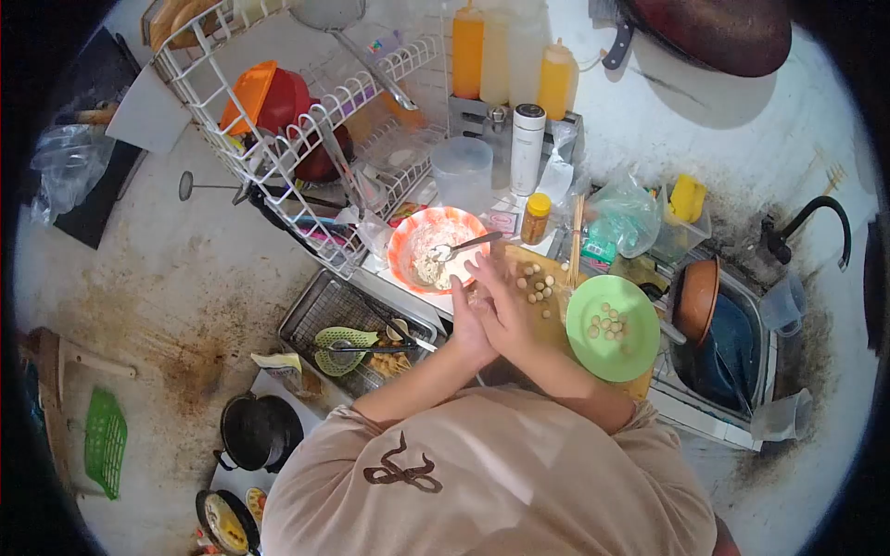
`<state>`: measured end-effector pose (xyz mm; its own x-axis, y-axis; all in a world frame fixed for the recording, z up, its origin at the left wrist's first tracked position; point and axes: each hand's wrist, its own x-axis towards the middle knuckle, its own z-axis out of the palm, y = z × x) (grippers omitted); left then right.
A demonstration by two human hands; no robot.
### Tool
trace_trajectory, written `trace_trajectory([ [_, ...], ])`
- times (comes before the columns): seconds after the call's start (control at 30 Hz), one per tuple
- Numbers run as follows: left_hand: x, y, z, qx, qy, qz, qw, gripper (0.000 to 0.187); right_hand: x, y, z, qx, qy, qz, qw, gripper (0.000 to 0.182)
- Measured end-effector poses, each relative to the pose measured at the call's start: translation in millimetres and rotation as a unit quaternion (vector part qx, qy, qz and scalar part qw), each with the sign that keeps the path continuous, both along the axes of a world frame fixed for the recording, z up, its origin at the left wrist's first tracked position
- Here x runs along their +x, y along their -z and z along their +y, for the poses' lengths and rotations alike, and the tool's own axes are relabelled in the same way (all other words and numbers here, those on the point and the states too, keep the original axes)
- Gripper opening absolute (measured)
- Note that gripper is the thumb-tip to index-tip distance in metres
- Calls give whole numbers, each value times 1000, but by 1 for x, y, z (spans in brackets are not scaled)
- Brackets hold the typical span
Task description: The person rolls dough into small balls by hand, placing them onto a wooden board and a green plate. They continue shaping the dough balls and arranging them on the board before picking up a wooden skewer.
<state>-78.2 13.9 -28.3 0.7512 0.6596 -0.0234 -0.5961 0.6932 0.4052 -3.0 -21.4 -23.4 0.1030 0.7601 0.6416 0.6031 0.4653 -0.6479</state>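
Note:
My left hand (470, 332) and my right hand (502, 310) meet palm to palm over the counter's near edge, fingers stretched out. Anything between the palms is hidden. Just beyond them sits an orange-and-white bowl (400, 252) holding pale, floury dough (429, 270), with a metal spoon (475, 242) resting in it. To the right, several small dough balls (535, 285) lie on a wooden board (515, 257). A green plate (593, 357) on the board's right side carries more of these balls.
A white dish rack (324, 120) stands back left. Behind the bowl are a clear tub (461, 176), a white flask (527, 148) and a yellow-capped jar (536, 219). The sink (732, 334) is at right. A wire basket (306, 310) and black pot (261, 432) sit left.

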Motion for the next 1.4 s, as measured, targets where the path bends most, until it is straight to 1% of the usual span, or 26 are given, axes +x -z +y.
trace_trajectory([
  [0.03, 0, 4, 2, 36, -5, 3, 999, 74, -1, 6, 3, -39, -36, 105, 993, 46],
  [0.07, -2, 5, 3, 19, 13, 32, 999, 74, 0, 15, 8, -48, -41, 195, 979, 44],
  [0.13, 1, 5, 4, 42, -4, 26, 999, 74, 3, 25, 18, -62, -53, 371, 925, 39],
  [0.17, 4, 5, 5, 54, -13, 22, 998, 74, 6, 27, 19, -39, -63, 477, 876, 38],
  [0.23, 7, -3, 4, 52, -45, 30, 997, 73, 12, 12, 13, 8, -82, 667, 740, 37],
  [0.27, 5, -8, 3, 51, -51, 35, 997, 72, 20, 1, 6, -36, -60, 689, 721, 39],
  [0.37, 2, -10, 5, 51, -25, 45, 997, 71, 39, 21, 9, -28, -30, 656, 753, 39],
  [0.47, 7, 9, 14, 95, 17, 26, 995, 72, 20, -12, -2, -31, -24, 547, 836, 43],
  [0.5, 9, 16, 17, 116, 30, 16, 993, 72, 15, -23, -7, -114, 24, 340, 933, 47],
  [0.53, 8, 11, 15, 95, 37, -3, 995, 73, 10, -32, -11, -190, 70, 112, 973, 53],
  [0.6, 6, -2, 10, 53, 53, -38, 996, 75, 3, -36, -14, -218, 131, -114, 960, 56],
  [0.73, 8, 0, 11, 184, 37, 6, 982, 78, -7, -36, -7, -54, 209, -75, 974, 49],
  [0.8, 16, -31, -14, 188, 6, 51, 981, 79, -10, -35, -4, 26, 247, -57, 967, 46],
  [0.83, 18, -45, -24, 188, -10, 73, 979, 79, -10, -33, -2, 2, 180, -30, 983, 55],
  [0.9, 16, -26, -13, 190, 54, -38, 979, 78, -9, -29, 3, -44, 45, 25, 998, 75],
  [0.97, 25, 46, 29, 155, 152, -174, 960, 78, -8, -29, -3, -90, 29, -177, 980, 91],
  [1.03, 41, 53, 27, 162, 11, -271, 949, 79, -5, -35, -17, -40, 10, -342, 939, 97],
  [1.07, 68, 34, 1, 182, -178, -294, 921, 80, 6, -32, -14, -62, 50, -357, 931, 103],
  [1.1, 36, 5, 7, 165, -49, -175, 969, 80, 15, -31, -8, -64, 89, -324, 940, 104],
  [1.13, 4, -23, 13, 144, 91, -64, 983, 81, 24, -32, -3, -68, 126, -291, 946, 105],
  [1.17, 3, -24, 3, 125, 106, -61, 985, 81, 30, -33, 0, -72, 163, -257, 950, 106],
  [1.2, 7, -23, -6, 108, 120, -58, 985, 81, 30, -35, 3, -69, 106, -158, 979, 106],
  [1.23, 11, -21, -13, 91, 134, -56, 985, 81, 22, -41, -2, -80, 87, -186, 975, 106],
  [1.3, 20, 20, 3, 32, 128, -179, 975, 80, -5, -54, -22, -98, 48, -240, 965, 106],
  [1.33, 17, 24, 15, -22, 178, -227, 957, 79, -8, -47, -24, -121, -9, -302, 946, 105],
  [1.4, 7, 16, 25, -127, 189, -198, 953, 82, -5, -50, -29, -154, 11, -322, 934, 106],
])
